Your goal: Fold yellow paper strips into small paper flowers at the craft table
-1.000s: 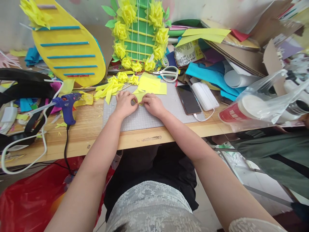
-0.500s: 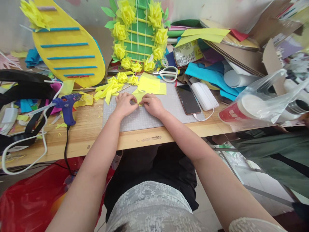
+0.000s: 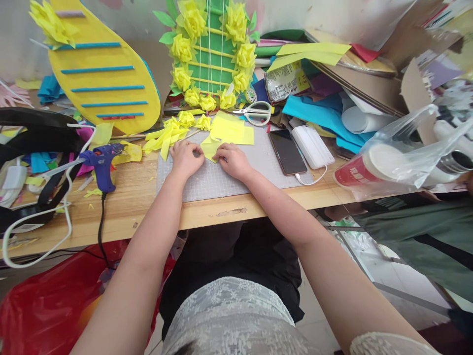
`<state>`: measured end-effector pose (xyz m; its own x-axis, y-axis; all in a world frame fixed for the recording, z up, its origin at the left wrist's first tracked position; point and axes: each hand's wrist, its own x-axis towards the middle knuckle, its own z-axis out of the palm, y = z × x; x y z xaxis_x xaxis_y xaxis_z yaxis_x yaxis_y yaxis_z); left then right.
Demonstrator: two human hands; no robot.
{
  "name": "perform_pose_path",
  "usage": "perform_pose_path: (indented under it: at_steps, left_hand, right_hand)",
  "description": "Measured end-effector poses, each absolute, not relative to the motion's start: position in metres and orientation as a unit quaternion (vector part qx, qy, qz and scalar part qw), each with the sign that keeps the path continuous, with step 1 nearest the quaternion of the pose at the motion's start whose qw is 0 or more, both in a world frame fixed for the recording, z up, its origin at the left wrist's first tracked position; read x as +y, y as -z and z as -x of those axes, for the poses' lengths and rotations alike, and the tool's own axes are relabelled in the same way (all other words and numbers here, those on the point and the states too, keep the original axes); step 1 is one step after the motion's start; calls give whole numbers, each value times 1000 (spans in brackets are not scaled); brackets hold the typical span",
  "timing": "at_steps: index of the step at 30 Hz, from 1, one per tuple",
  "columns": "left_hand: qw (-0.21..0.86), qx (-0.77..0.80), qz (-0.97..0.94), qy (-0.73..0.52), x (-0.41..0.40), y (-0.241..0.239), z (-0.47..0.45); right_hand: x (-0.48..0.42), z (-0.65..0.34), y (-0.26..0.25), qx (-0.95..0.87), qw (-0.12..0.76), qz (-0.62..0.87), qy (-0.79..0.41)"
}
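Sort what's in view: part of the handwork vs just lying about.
Part of it, apparently:
- yellow paper piece at the right hand's fingertips
- yellow sheets
- gray cutting mat

Lying about, likely:
- smartphone
- white power bank
- red-and-white cup

Room is left on the bare wood (image 3: 144,170) between the left hand (image 3: 187,159) and the glue gun (image 3: 103,165); rightward, passage is limited by the phone (image 3: 287,151); ahead, the way is barred by the flower-edged green panel (image 3: 216,54).
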<state>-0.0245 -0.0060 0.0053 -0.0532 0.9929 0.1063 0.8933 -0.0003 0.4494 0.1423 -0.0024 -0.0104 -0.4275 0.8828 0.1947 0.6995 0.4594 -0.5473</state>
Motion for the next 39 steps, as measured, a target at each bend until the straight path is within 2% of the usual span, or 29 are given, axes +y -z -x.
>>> perform_pose_path:
  at_steps: [9, 18, 25, 31, 33, 37, 39]
  left_hand:
    - [111, 647, -718, -233, -6, -6, 31]
    - [90, 644, -704, -284, -4, -3, 28]
    - [47, 621, -708, -334, -6, -8, 27]
    - [-1, 602, -676, -425, -13, -61, 38]
    - [-51, 582, -662, -470, -16, -86, 52]
    - [-101, 550, -622, -549, -22, -131, 110]
    - [-83, 595, -595, -534, -28, -146, 148]
  right_hand:
    - [-3, -144, 12, -827, 242, 469, -193]
    - [11, -157, 15, -681, 422, 539, -260]
    - [16, -169, 10, -611, 459, 568, -305]
    - [14, -170, 13, -609, 453, 564, -325]
    - [13, -170, 12, -609, 445, 570, -326]
    - [12, -170, 9, -606, 431, 582, -329]
    - [12, -170, 9, -608, 429, 581, -331]
